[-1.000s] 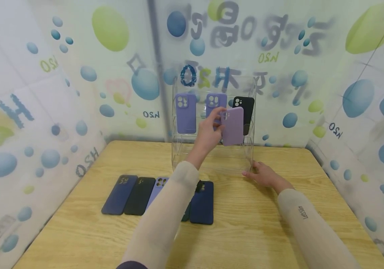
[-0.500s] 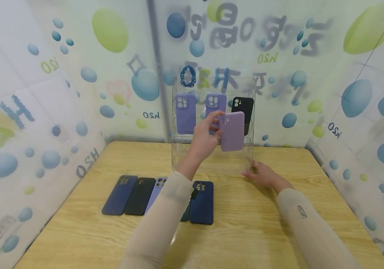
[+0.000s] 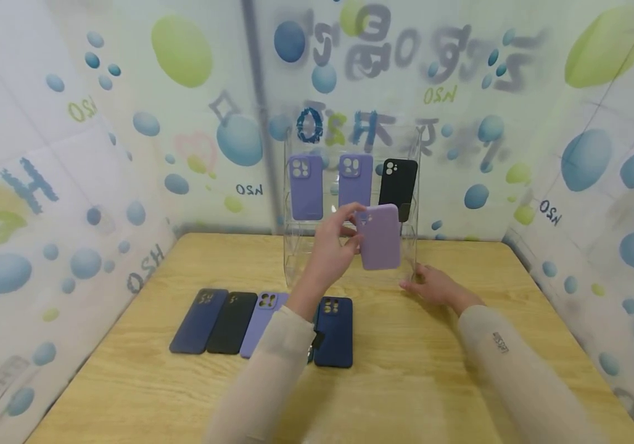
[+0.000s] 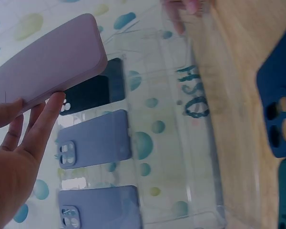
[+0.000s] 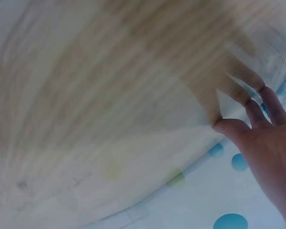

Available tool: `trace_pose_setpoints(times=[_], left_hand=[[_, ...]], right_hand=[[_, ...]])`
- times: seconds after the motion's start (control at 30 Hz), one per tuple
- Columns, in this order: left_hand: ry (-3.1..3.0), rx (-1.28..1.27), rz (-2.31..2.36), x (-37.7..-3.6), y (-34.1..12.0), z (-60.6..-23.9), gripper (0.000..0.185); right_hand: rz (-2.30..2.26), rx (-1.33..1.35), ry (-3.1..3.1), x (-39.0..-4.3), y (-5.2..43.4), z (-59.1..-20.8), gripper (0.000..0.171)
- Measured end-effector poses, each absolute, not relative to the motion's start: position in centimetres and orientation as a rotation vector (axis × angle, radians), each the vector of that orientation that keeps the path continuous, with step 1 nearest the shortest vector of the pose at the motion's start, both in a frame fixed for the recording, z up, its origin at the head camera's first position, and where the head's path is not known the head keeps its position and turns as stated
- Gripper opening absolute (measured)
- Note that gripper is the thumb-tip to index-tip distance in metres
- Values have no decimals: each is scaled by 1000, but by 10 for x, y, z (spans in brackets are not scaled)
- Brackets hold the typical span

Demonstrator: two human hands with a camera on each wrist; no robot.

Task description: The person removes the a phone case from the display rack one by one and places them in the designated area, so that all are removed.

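Note:
My left hand (image 3: 330,246) pinches a light pink-purple phone case (image 3: 380,237) along its left edge. The case is held upright in front of a clear stepped display rack (image 3: 286,250). On the rack's upper tier stand two purple phone cases (image 3: 307,194) and a black one (image 3: 397,179). In the left wrist view the thumb and fingertips grip the long side of the pink-purple case (image 4: 52,59), which overlaps the black case (image 4: 102,88). My right hand (image 3: 438,287) rests at the rack's lower right corner, fingers extended; the right wrist view shows its fingertips (image 5: 262,89) spread on a reflecting surface.
A row of phone cases lies on the wooden table (image 3: 417,394): dark blue (image 3: 199,320), black (image 3: 232,324), purple (image 3: 260,320), a dark green one mostly hidden by the left sleeve (image 3: 272,376), and another dark blue (image 3: 335,333). Patterned walls (image 3: 206,203) surround the table.
My left hand has lowered the pink-purple case from the rack's upper tier toward its lower tiers, uncovering more of the black case. My right hand has stayed at the rack's corner.

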State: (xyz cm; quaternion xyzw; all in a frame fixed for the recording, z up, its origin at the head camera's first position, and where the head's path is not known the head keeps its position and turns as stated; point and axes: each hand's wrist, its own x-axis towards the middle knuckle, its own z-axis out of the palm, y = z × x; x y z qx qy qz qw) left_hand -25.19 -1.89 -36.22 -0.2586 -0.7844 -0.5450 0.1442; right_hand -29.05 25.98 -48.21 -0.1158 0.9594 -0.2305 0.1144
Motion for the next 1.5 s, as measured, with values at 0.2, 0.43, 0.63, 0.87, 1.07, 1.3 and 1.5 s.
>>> trace_pose_setpoints(times=[0.2,0.43,0.63,0.87,1.07,1.3,1.5], left_hand=[[-2414,-679,-1614,-247,-23,-386,58],[-2616,-683,-1726,-247,-27,-409,60],[-2771,-606,-1766,-248,-28,-429,58],[-2890,-518,-1736,-246,-26,-445,56],[-2962,-517,-1707,-244,-25,-448,54],[-3009,-485,-1731,-243,-28,-452,57],[-3049,-457,-1745,-241,-28,-457,58]], right_hand=[[-574,-348,2820,-295,263,-477,95],[-459,-339,2870,-295,264,-476,95],[-425,-287,2876,-294,262,-476,99],[-413,-266,2889,-295,261,-477,101],[-427,-295,2903,-294,261,-479,98],[-485,-319,2889,-294,262,-481,96],[-448,-298,2897,-291,260,-477,97]])
